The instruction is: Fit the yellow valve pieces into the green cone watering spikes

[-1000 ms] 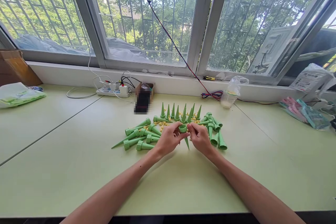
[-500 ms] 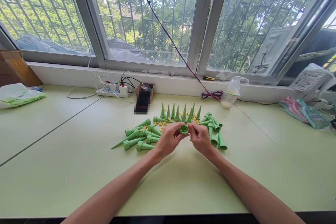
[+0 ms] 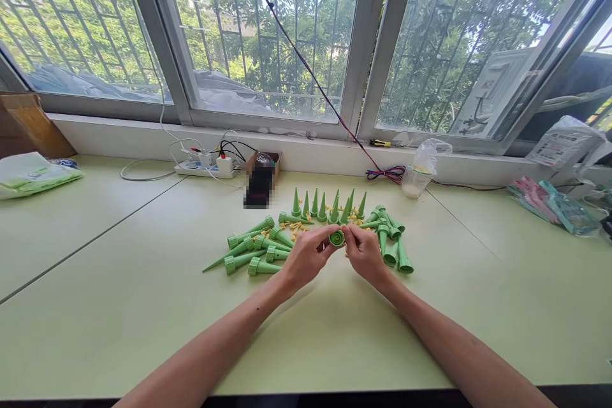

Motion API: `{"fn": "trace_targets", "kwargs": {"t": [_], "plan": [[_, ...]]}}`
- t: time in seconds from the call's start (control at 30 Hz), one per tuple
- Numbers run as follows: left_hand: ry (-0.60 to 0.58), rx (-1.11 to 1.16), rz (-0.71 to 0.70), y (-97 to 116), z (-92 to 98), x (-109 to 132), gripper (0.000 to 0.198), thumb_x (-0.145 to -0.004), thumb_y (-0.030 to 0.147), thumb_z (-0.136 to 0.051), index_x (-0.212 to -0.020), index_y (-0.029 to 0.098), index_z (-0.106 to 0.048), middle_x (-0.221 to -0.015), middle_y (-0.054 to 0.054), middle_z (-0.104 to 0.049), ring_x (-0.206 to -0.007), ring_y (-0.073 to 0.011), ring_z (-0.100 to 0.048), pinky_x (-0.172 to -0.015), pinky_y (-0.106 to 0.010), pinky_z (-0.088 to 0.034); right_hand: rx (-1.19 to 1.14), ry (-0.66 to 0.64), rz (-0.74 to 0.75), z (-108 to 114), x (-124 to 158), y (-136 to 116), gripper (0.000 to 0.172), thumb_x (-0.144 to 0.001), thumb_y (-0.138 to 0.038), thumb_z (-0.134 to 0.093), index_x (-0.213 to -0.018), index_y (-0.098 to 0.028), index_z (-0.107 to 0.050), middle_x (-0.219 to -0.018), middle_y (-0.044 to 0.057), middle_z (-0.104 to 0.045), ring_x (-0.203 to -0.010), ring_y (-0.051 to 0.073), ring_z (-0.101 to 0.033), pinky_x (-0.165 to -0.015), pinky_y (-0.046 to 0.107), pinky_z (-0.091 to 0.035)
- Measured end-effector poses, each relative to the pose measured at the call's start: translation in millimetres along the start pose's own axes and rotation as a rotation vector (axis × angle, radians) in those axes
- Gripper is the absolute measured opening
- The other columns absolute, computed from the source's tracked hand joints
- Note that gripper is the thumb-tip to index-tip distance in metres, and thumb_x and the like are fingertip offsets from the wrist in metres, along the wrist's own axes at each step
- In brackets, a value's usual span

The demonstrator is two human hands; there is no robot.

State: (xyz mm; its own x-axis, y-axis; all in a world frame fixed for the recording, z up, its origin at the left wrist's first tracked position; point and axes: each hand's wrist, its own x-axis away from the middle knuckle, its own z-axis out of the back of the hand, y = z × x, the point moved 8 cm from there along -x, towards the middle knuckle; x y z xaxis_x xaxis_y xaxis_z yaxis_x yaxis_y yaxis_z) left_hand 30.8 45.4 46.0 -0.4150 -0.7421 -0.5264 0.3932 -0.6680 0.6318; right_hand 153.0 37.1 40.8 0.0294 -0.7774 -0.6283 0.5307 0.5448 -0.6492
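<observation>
My left hand is closed round a green cap, its round opening facing me. Thumb and fingers of my right hand are pinched together at the cap's right edge; whatever small thing they hold is hidden. Behind my hands, several green cones stand upright in a row. Capped green spikes lie in a loose pile to the left, and more green spikes lie to the right. Small yellow pieces are scattered among them.
A power strip with cables and a small box stand by the window wall. Farther right are a plastic cup in a bag and some plastic packets. At the far left lies a green-white bag.
The green cap has tilted slightly and shifted a little to the right between my fingers. Both hands are in nearly the same place.
</observation>
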Motion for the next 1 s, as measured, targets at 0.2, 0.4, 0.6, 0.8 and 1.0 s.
{"fn": "trace_targets", "kwargs": {"t": [0.2,0.4,0.6,0.8,1.0], "plan": [[-0.028,0.275,0.190,-4,-2.9,0,0.044,-0.080,0.047,-0.063,-0.115,0.022,-0.052,-0.071,0.004,-0.058,-0.044,-0.0063,-0.047,-0.045,-0.019,-0.038,-0.008,0.068,-0.054,6,0,7,0.037,-0.096,-0.037,-0.040,-0.063,-0.021,-0.039,-0.052,-0.004,-0.038,-0.047,0.011,-0.033,-0.048,0.024,-0.027],[-0.130,0.656,0.488,-28,-19.7,2,0.060,-0.083,0.070,-0.041,-0.066,0.013,-0.054,-0.059,-0.003,-0.060,-0.034,-0.0077,-0.048,-0.031,-0.019,-0.032,0.009,0.110,-0.070,11,1,9,0.038,-0.097,-0.037,-0.039,-0.063,-0.021,-0.034,-0.051,-0.005,-0.038,-0.047,0.011,-0.033,-0.049,0.025,-0.028],[-0.312,0.890,0.679,-29,-39.4,11,0.065,-0.077,0.073,-0.047,-0.066,0.009,-0.059,-0.064,-0.008,-0.064,-0.036,-0.0084,-0.050,-0.034,-0.021,-0.036,0.018,0.050,-0.001,5,2,2,0.039,-0.097,-0.035,-0.040,-0.061,-0.021,-0.034,-0.051,-0.005,-0.038,-0.047,0.010,-0.036,-0.050,0.024,-0.029],[-0.276,0.939,0.622,-28,-37.7,9,0.055,-0.078,0.063,-0.058,-0.067,0.009,-0.058,-0.067,-0.009,-0.065,-0.037,-0.0072,-0.050,-0.036,-0.021,-0.039,0.000,0.033,0.019,2,2,1,0.038,-0.097,-0.032,-0.041,-0.061,-0.020,-0.036,-0.051,-0.004,-0.040,-0.047,0.010,-0.037,-0.050,0.023,-0.030],[-0.242,0.858,0.501,-31,-35.7,6,0.046,-0.081,0.057,-0.058,-0.075,0.012,-0.057,-0.058,-0.004,-0.062,-0.039,-0.0095,-0.053,-0.039,-0.020,-0.041,-0.017,0.030,-0.005,1,3,7,0.038,-0.097,-0.033,-0.040,-0.062,-0.020,-0.038,-0.052,-0.004,-0.040,-0.048,0.010,-0.040,-0.050,0.023,-0.031]]}}
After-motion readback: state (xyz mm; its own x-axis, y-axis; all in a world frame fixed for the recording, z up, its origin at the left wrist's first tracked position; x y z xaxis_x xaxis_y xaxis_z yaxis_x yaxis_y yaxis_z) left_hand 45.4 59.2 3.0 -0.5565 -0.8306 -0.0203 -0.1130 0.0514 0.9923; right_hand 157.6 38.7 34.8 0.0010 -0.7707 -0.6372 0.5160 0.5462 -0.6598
